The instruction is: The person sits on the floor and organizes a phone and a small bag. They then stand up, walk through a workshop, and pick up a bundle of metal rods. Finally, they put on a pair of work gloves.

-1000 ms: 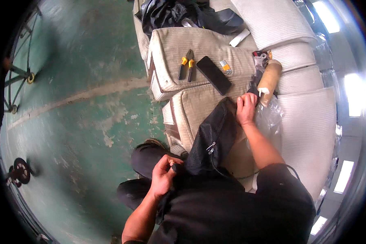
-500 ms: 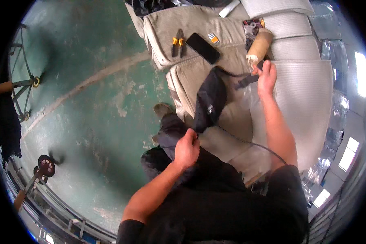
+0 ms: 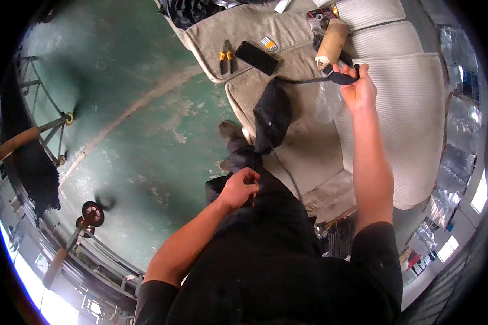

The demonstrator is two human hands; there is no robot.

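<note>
A black waist bag (image 3: 272, 115) lies slanted at the front edge of a beige sofa seat, beside my knee. Its black strap (image 3: 303, 81) runs right to my right hand (image 3: 359, 89), whose fingers are closed round the strap near its buckle end. Loosely curled, my left hand (image 3: 238, 189) hovers above my lap, apart from the bag, with a gap between thumb and fingers and nothing visible in it. A thin dark cord or strap (image 3: 287, 172) trails from the bag's lower end toward my lap.
On the sofa (image 3: 303, 138) lie yellow-handled pliers (image 3: 225, 57), a black phone (image 3: 256, 58), a small white-and-orange pack (image 3: 269, 44) and a brown roll (image 3: 332, 42). Clear plastic (image 3: 328, 102) lies near my right hand. A wheeled metal frame (image 3: 92, 214) stands on the green floor at left.
My left hand has let go of the bag's lower end and drawn back over my lap. My right hand still holds the strap, now with the palm turned more upward.
</note>
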